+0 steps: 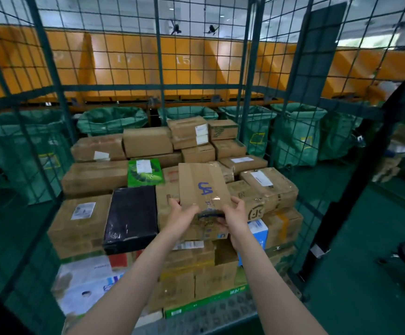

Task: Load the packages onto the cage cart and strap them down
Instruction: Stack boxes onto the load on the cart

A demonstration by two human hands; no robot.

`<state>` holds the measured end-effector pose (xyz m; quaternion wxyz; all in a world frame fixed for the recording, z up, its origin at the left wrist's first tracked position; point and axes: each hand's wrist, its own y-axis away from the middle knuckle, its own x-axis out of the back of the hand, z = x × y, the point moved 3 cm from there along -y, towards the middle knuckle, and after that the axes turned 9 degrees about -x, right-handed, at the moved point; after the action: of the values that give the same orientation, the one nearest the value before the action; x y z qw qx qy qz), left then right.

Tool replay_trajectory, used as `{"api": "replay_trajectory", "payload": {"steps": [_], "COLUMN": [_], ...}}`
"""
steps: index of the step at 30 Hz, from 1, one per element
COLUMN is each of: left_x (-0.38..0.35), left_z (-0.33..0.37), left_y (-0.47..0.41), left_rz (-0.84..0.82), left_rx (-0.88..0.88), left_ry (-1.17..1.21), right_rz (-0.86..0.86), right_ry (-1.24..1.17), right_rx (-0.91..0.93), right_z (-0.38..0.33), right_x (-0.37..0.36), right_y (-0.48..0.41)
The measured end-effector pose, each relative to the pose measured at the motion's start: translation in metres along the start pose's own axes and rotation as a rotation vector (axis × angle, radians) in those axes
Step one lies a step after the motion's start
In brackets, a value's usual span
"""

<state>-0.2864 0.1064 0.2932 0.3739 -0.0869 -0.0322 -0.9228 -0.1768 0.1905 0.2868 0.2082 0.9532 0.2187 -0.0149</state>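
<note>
Both hands hold one flat cardboard box [202, 187] printed with blue letters, gripping its near edge above the stacked packages inside the cage cart [250, 97]. The left hand [181, 215] is curled around the box's near left corner, thumb on top and fingers underneath. The right hand [235, 215] grips the near right corner the same way, closed on the cardboard. The box tilts, its far end raised and pointing away from the person.

Taking this held box as the landmark: just left of it lies a black wrapped package [131, 217], and beyond that, further left, a brown carton with a white label [81, 223]. Behind and left of the box sits a green printed package [145, 172]. To its right lies a taped carton with a round stamp [268, 189], and lower right a blue and white box [259, 234] shows under the right wrist. Behind it, more brown cartons are piled toward the cart's back mesh. Beneath it, cartons fill the layer down to a green edged box [206, 303] at the front.

Past the cart's mesh, behind the box, green sacks [112, 119] stand in a row under orange chutes [148, 59].
</note>
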Motion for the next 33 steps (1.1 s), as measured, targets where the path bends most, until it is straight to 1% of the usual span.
{"api": "replay_trajectory", "payload": {"steps": [8, 14, 16, 21, 27, 33], "left_x": [-0.019, -0.054, -0.066, -0.111, -0.171, -0.202], "left_z": [-0.016, -0.029, -0.024, -0.003, 0.029, 0.046], "left_y": [-0.039, -0.078, -0.089, -0.134, -0.183, -0.235], "left_rz": [-0.060, -0.069, -0.062, -0.014, -0.012, 0.006], "left_rx": [0.040, 0.148, 0.163, 0.161, 0.094, 0.068], "left_ry": [-0.032, 0.021, 0.001, 0.004, 0.037, 0.050], "right_rz": [0.069, 0.078, 0.076, 0.058, 0.044, -0.001], "right_ry": [-0.002, -0.006, 0.009, 0.043, 0.069, 0.062], "right_rx": [-0.053, -0.091, -0.104, -0.064, -0.001, -0.024], "right_z": [0.012, 0.005, -0.002, -0.040, -0.096, -0.125], "right_x": [0.002, 0.022, 0.030, 0.058, 0.099, 0.109], "right_y": [-0.045, -0.095, -0.112, -0.165, -0.226, -0.279]}}
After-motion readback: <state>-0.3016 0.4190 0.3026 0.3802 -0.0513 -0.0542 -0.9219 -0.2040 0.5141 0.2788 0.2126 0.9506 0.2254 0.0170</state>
